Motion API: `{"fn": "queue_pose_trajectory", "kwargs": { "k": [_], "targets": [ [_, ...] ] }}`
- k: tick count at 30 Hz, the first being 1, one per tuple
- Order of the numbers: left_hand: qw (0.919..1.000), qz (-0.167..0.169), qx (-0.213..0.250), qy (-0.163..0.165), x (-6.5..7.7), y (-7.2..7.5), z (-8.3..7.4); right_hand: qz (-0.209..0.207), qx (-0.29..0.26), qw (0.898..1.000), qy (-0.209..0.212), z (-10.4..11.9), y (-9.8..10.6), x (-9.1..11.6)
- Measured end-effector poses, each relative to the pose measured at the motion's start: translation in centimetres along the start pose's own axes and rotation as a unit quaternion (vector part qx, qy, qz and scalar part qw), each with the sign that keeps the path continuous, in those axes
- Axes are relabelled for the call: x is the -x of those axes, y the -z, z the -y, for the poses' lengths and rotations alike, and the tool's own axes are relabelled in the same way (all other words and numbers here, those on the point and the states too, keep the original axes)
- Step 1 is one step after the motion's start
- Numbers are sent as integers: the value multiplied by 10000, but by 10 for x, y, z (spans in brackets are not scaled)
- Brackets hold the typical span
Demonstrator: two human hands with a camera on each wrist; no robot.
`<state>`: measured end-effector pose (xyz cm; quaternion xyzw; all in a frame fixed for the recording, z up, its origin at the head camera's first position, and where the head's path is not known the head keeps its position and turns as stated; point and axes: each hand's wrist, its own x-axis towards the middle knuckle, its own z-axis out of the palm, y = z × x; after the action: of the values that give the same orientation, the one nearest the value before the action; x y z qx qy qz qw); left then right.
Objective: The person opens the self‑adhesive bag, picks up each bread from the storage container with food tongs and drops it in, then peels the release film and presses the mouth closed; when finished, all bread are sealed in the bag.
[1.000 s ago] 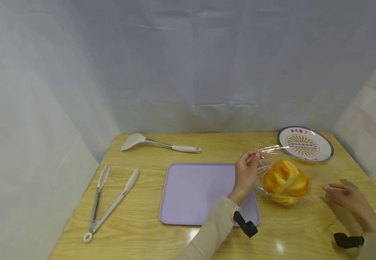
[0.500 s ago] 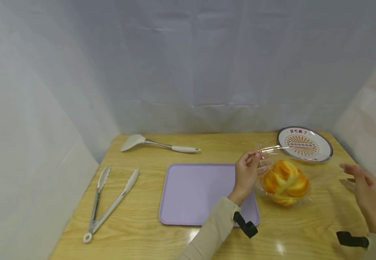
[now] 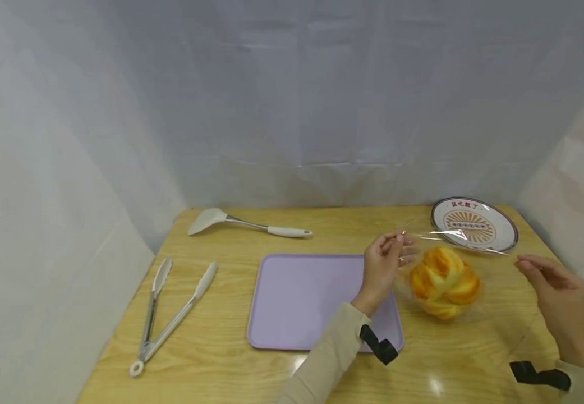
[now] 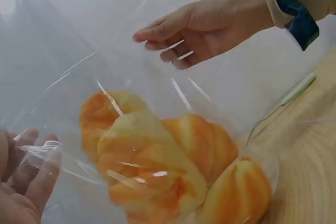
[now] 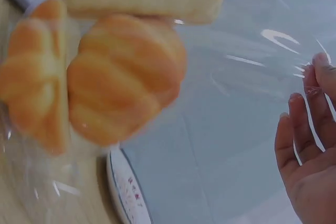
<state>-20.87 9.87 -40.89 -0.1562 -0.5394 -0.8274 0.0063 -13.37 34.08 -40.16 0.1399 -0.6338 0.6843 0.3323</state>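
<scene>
Several golden-orange bread pieces (image 3: pixel 443 283) sit inside a clear plastic bag (image 4: pixel 65 95), right of the lilac tray. At the bag's upper left edge, my left hand (image 3: pixel 380 269) pinches the film between thumb and forefinger, its other fingers extended behind the plastic. My right hand (image 3: pixel 561 297) pinches the opposite edge with thumb and index fingertips, and the rim stretches in a shiny line between both hands. In the right wrist view the right hand (image 5: pixel 315 135) has its remaining fingers loosely bent. The bag's lower outline is hard to see.
The lilac tray (image 3: pixel 304 300) lies under my left forearm. Silver tongs (image 3: pixel 170 325) stand spread at the left; a white-headed turner (image 3: pixel 251 223) lies behind. A patterned plate (image 3: pixel 473 216) sits back right. A green-handled utensil (image 4: pixel 299 90) lies by my right hand, mostly hidden.
My right hand has risen from near the table, swung right, then come back left to take the bag's right edge. The rim is now stretched rightward. My left hand has barely moved.
</scene>
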Motion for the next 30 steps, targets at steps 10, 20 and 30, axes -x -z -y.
{"fn": "queue_pose_trajectory", "kwargs": {
  "k": [10,20,30],
  "targets": [
    [9953,842,-466,56,-5,10,-5,-1022,-226,9940,-313,-1,-6,-11],
    [9947,803,-610,188,-5,12,-2,-1210,774,9850,-956,-6,-4,-8],
    [9944,879,-590,5,-8,20,-3,-688,-650,9927,-750,-9,-1,-7]
  ]
}}
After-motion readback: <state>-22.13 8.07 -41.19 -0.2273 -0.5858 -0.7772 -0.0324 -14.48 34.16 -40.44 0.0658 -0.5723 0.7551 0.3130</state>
